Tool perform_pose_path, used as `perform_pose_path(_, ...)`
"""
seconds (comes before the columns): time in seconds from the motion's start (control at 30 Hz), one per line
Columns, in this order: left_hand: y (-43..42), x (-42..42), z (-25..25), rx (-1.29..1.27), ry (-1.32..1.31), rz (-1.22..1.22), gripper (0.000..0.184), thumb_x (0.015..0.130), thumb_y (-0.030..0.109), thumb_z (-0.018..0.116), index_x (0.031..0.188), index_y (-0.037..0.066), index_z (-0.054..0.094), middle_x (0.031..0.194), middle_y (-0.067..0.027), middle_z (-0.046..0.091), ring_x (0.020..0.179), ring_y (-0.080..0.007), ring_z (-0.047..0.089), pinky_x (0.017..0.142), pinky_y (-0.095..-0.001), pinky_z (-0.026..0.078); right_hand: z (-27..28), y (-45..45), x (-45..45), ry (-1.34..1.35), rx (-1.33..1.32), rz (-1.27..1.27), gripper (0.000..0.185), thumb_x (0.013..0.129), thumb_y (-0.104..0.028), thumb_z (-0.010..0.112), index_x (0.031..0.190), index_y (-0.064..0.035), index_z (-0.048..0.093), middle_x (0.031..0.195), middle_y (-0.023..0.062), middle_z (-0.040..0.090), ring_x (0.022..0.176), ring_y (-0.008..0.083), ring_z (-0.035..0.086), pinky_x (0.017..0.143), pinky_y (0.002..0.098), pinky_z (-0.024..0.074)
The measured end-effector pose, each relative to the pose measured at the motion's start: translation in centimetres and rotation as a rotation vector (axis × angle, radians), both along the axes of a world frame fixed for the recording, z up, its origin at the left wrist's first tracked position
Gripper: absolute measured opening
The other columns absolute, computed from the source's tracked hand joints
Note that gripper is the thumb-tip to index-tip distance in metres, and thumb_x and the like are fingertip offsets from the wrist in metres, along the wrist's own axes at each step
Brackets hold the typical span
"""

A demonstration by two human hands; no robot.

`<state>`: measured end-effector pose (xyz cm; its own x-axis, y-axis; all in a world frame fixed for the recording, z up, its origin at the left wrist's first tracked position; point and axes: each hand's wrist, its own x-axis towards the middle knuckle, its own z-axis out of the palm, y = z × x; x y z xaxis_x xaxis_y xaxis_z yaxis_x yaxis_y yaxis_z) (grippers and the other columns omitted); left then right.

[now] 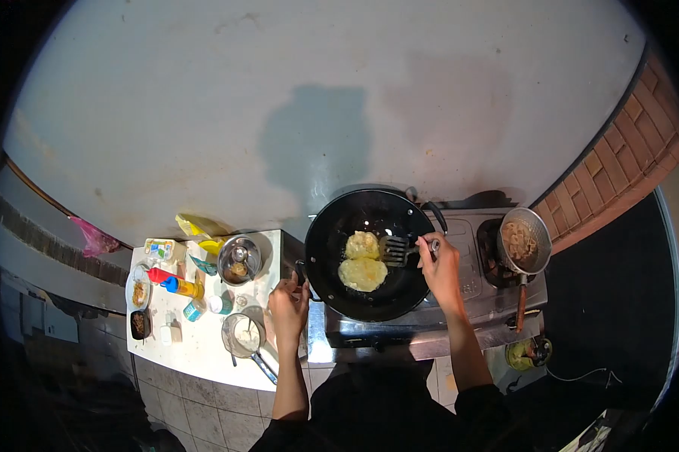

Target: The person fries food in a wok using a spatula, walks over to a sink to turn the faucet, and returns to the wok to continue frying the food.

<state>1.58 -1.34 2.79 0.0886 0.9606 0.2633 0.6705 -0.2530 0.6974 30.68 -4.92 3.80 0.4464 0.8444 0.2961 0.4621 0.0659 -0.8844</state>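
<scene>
A black wok (332, 290) sits on the stove, with two pale yellow, pancake-like pieces (363, 275) frying in oil in its middle. My right hand (439, 264) is closed around the handle of a slotted metal spatula (394, 251). The spatula's head lies in the wok, touching or right beside the right edge of the upper piece. At the wok's left side, my left hand (288, 303) is closed on the small black loop handle; the fingers partly hide it.
Right of the wok, a saucepan (524, 239) with chunks of food stands on the other burner, its wooden handle pointing toward me. The white table (204, 354) at left carries a metal bowl (239, 260), a strainer-like pan (243, 335), a red bottle (159, 276) and small dishes.
</scene>
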Motion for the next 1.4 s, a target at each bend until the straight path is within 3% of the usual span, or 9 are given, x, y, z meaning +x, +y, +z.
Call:
perform_pose_path(0.1,0.1,-0.2,-0.4,-0.035,-0.012,0.014,0.026,0.083,0.006,0.068,0.105,-0.008,0.066,0.075,-0.0155,0.063,0.062,-0.0237,0.066,0.058,-0.0316,0.050,-0.7,-0.6,-0.3,0.113,0.013,-0.031,0.012,0.091,-0.007,0.062,0.087,0.0042,0.057,0.065,0.0139,0.057,0.048,0.0180,0.057,0.047,0.0309,0.0428)
perform_pose_path(0.23,0.0,-0.3,0.0,-0.085,-0.033,0.009,0.028,0.086,0.010,0.066,0.106,-0.010,0.066,0.080,-0.0183,0.067,0.067,-0.0222,0.066,0.060,-0.0315,0.050,0.4,-1.4,-0.2,0.098,-0.017,-0.040,0.011,0.090,-0.006,0.063,0.088,0.0036,0.058,0.066,0.0130,0.058,0.049,0.0181,0.057,0.048,0.0305,0.0429)
perform_pose_path(0.5,-0.3,0.0,0.6,-0.112,-0.072,0.023,0.022,0.083,0.004,0.067,0.101,-0.009,0.066,0.076,-0.0159,0.065,0.063,-0.0210,0.065,0.059,-0.0306,0.050,1.9,-1.1,-1.2,-0.117,0.052,0.001,0.013,0.087,-0.003,0.064,0.085,0.0043,0.054,0.070,0.0202,0.055,0.057,0.0359,0.055,0.053,0.0370,0.0425)
perform_pose_path(0.57,-0.3,0.2,0.7,-0.101,-0.055,0.042,0.023,0.083,0.004,0.067,0.102,-0.008,0.066,0.078,-0.0157,0.064,0.063,-0.0215,0.065,0.059,-0.0306,0.050,1.4,-0.7,-1.4,-0.144,0.088,0.026,0.011,0.088,-0.002,0.063,0.086,0.0039,0.054,0.070,0.0189,0.056,0.055,0.0331,0.055,0.053,0.0370,0.0424)
perform_pose_path(0.63,-0.4,0.2,0.8,-0.079,-0.037,0.035,0.023,0.083,0.004,0.067,0.103,-0.008,0.066,0.078,-0.0155,0.064,0.063,-0.0219,0.065,0.059,-0.0307,0.050,0.6,-0.6,-1.7,-0.046,0.013,0.001,0.010,0.089,-0.003,0.062,0.087,0.0034,0.055,0.067,0.0161,0.056,0.051,0.0267,0.056,0.050,0.0355,0.0427)
perform_pose_path(0.67,-0.4,0.3,0.8,-0.058,-0.017,0.027,0.023,0.084,0.004,0.067,0.103,-0.008,0.067,0.079,-0.0153,0.064,0.064,-0.0222,0.065,0.059,-0.0309,0.050,-0.2,-0.5,-1.8,0.058,0.015,-0.011,0.009,0.091,-0.004,0.061,0.088,0.0034,0.056,0.065,0.0115,0.058,0.049,0.0175,0.059,0.045,0.0308,0.0447)
perform_pose_path(0.77,-0.4,0.4,0.8,-0.078,-0.021,0.045,0.023,0.083,0.004,0.066,0.103,-0.008,0.066,0.079,-0.0151,0.064,0.064,-0.0226,0.065,0.059,-0.0314,0.051,-2.6,-0.2,-1.8,0.204,0.051,-0.023,0.009,0.092,-0.005,0.060,0.090,0.0037,0.058,0.066,0.0085,0.061,0.051,0.0122,0.061,0.043,0.0266,0.0473)
perform_pose_path(1.03,-0.1,-0.1,0.2,-0.073,-0.034,0.014,0.022,0.083,0.003,0.066,0.101,-0.009,0.066,0.077,-0.0168,0.063,0.063,-0.0244,0.064,0.061,-0.0335,0.050,-4.4,0.7,-1.6,0.517,0.130,-0.111,0.020,0.097,-0.011,0.054,0.093,0.0082,0.057,0.077,0.0114,0.065,0.053,0.0144,0.063,0.046,0.0268,0.0521)
perform_pose_path(1.4,-0.1,0.1,0.8,-0.081,-0.014,0.006,0.023,0.083,0.004,0.066,0.102,-0.010,0.066,0.077,-0.0168,0.062,0.064,-0.0237,0.064,0.059,-0.0328,0.050,-2.4,3.0,-1.6,0.504,0.176,-0.110,0.026,0.098,-0.017,0.054,0.088,0.0071,0.058,0.079,0.0113,0.065,0.047,0.0122,0.058,0.039,0.0254,0.0466)
